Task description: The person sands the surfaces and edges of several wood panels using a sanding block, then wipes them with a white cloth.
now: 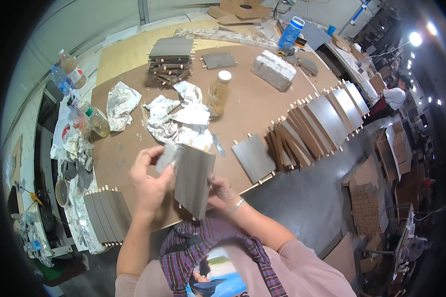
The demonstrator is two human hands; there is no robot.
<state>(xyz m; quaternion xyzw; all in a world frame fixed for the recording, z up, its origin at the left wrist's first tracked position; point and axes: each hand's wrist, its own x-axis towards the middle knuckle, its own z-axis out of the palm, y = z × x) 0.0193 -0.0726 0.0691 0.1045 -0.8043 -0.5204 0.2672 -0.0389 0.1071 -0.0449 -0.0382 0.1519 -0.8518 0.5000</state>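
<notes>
Head view: a grey panel [195, 180] is held up above the near edge of the counter [252, 116], in front of the person's chest. Its long axis runs from far to near, the near end leaning slightly left; the broad face is turned up toward the camera, and pale pegs [180, 206] stick out at the ends. The left hand [151, 178] pinches a crumpled grey pad [169, 157] between thumb and fingers at the panel's far-left edge; blur makes it hard to tell whether pad and panel touch. The right hand [222, 192] grips the panel from the right, its fingers partly hidden. This looks like rubbing the panel down; the next stroke would call for a steady right grip and light, even pressure. Beyond lie white cloths [183, 119] and a lidded jar [218, 94]. A loose panel [253, 158] and a long row of panels [322, 119] stretch off right; another stack [106, 215] stands near left.
</notes>
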